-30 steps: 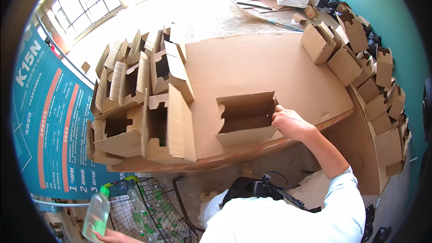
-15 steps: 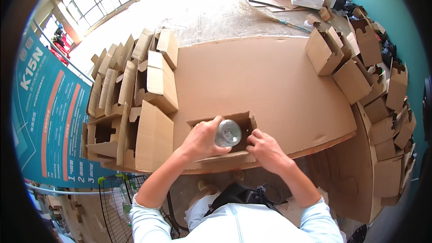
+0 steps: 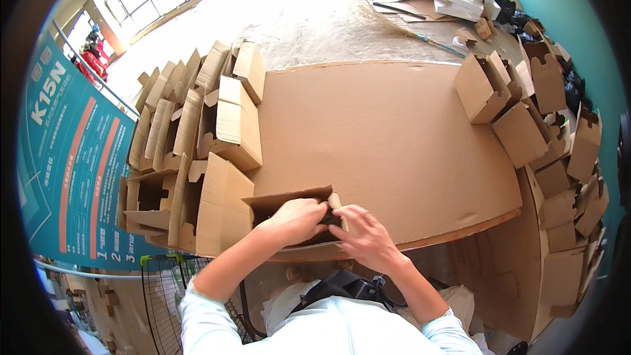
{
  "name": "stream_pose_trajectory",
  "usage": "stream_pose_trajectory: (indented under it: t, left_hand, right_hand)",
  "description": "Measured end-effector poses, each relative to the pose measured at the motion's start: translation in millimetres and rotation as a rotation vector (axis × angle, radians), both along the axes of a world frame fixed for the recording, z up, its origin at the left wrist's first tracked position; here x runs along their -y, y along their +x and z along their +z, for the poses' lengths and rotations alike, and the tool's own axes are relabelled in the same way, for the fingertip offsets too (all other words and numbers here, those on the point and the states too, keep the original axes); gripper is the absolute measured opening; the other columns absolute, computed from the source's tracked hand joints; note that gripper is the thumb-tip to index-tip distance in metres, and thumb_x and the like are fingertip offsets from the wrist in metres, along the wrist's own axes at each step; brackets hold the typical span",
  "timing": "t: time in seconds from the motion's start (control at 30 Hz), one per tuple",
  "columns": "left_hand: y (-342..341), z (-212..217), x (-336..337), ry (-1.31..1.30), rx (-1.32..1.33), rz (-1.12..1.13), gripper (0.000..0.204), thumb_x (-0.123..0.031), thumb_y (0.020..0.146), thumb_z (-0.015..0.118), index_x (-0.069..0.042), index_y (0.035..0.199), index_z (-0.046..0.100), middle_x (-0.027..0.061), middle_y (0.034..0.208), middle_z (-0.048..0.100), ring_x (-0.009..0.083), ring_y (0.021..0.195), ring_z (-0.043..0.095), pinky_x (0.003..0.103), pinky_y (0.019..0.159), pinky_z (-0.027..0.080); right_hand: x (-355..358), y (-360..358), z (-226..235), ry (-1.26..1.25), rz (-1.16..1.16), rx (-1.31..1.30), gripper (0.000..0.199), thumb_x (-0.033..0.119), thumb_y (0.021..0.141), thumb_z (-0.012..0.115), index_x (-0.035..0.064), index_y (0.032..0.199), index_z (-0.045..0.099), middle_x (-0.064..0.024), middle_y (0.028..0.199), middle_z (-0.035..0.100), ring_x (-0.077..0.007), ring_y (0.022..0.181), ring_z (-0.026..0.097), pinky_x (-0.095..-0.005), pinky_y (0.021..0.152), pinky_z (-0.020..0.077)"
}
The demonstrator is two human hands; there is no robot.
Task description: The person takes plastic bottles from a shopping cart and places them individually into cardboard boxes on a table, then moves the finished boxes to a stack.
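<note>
Resting the left hand (image 3: 296, 222) partly inside the open, rectangular brown cardboard box (image 3: 276, 202) at lower centre of the frame, on the wide tan counter (image 3: 388, 131). Bending the fingers of the right hand (image 3: 369, 239) against its right end (not making out whether gripping anything with either). Probably calling for steadying that wall while working gently. Showing mostly shadow inside, as in the brown cardboard boxes (image 3: 189, 121) at middle left.
</note>
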State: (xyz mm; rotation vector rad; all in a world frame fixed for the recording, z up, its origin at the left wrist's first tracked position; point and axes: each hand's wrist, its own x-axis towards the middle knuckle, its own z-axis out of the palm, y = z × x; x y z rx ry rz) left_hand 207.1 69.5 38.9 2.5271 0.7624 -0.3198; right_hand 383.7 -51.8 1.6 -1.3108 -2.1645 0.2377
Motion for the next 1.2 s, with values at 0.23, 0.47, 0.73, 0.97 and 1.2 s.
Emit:
stream_pose_trajectory:
  t: [0.23, 0.47, 0.73, 0.97, 1.2]
  left_hand:
    - [-123.6, 26.6, 86.3, 0.146, 0.621, 0.721, 0.068, -0.038, 0.073, 0.081, 0.0, 0.124, 0.056, 0.0163, 0.122, 0.062, 0.0303, 0.115, 0.059, 0.038, 0.098, 0.047]
    - [-114.6, -37.6, 84.7, 0.168, 0.665, 0.909, 0.076, -0.009, 0.071, 0.08, -0.004, 0.137, 0.043, 0.0193, 0.13, 0.053, 0.0296, 0.12, 0.053, 0.041, 0.1, 0.042]
    - [-123.7, -34.0, 44.9, 0.348, 0.249, 0.45, 0.09, -0.019, 0.071, 0.08, -0.004, 0.145, 0.03, 0.0167, 0.147, 0.036, 0.0299, 0.14, 0.03, 0.048, 0.117, 0.02]
    - [-130.8, -38.1, 35.6, 0.313, 0.087, 0.297, 0.107, -0.046, 0.064, 0.084, -0.03, 0.15, 0.023, 0.0245, 0.145, 0.028, 0.0448, 0.139, 0.023, 0.055, 0.116, 0.019]
    - [-135.2, -37.9, 40.7, 0.354, 0.187, 0.141, 0.094, -0.044, 0.068, 0.079, -0.035, 0.148, 0.03, 0.0267, 0.131, 0.035, 0.042, 0.121, 0.037, 0.056, 0.11, 0.026]
  right_hand:
    - [17.7, -10.6, -13.9, -0.069, -0.064, -0.508, 0.066, 0.028, 0.081, 0.075, 0.006, 0.136, 0.046, -0.0177, 0.136, 0.048, -0.0346, 0.126, 0.047, -0.0465, 0.109, 0.0364]
    - [-3.9, -28.6, -47.7, -0.159, -0.22, -0.296, 0.061, 0.025, 0.073, 0.08, 0.0085, 0.126, 0.057, -0.0134, 0.128, 0.056, -0.0265, 0.127, 0.047, -0.0469, 0.107, 0.0383]
    - [-65.1, -22.9, -18.5, -0.236, -0.009, 0.059, 0.077, 0.035, 0.076, 0.077, 0.0064, 0.139, 0.044, -0.015, 0.132, 0.052, -0.0318, 0.128, 0.044, -0.0472, 0.109, 0.0347]
    - [-27.5, -34.2, -13.3, -0.299, 0.018, 0.298, 0.088, 0.044, 0.077, 0.074, 0.0214, 0.15, 0.029, -0.0172, 0.155, 0.019, -0.0437, 0.139, 0.024, -0.0551, 0.113, 0.0259]
    - [-48.6, -11.5, -30.5, -0.187, 0.142, 0.382, 0.089, 0.043, 0.072, 0.073, 0.0333, 0.149, 0.028, -0.012, 0.155, 0.022, -0.0385, 0.139, 0.028, -0.0516, 0.114, 0.0279]
